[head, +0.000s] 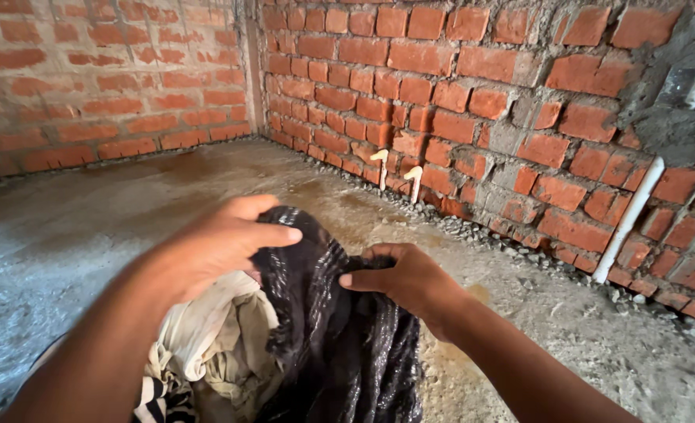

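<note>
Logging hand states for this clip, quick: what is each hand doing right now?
Left hand: fingers spread, resting on the black cloth, not clearly gripping.
Right hand: closed, pinching the black cloth.

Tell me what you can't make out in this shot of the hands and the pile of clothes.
- Head view: the lower part of the black cloth and the cream garment is cut off by the bottom edge.
- What the pile rests on is hidden by the clothes.
- The left hand is motion-blurred; its grip is unclear.
- The right hand hides its own fingertips.
- The white pipe vanishes into mortar.
</note>
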